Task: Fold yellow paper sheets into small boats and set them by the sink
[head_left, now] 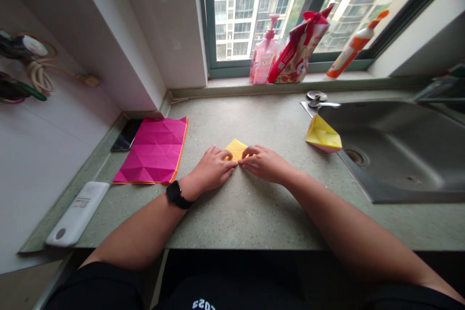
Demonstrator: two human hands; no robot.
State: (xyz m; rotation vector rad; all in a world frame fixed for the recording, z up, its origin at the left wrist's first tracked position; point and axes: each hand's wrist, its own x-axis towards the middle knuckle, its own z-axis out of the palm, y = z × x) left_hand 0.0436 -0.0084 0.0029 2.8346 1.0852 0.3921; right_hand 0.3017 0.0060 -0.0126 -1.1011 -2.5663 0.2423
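A small folded yellow paper [236, 148] lies on the speckled counter [247, 208] in front of me. My left hand [213, 169], with a black watch on its wrist, presses on the paper's left side with bent fingers. My right hand [263, 162] presses its right side, fingers curled onto the paper. The fingertips of both hands meet at the paper's near edge, and most of the paper is hidden under them.
A creased pink paper stack [154, 157] lies to the left, a dark phone [125, 135] beyond it and a white remote [78, 213] nearer. A folded yellow paper shape [323, 134] sits by the steel sink [403, 155]. Soap bottle [263, 58], red pouch [300, 48] and orange-capped bottle [354, 46] stand on the sill.
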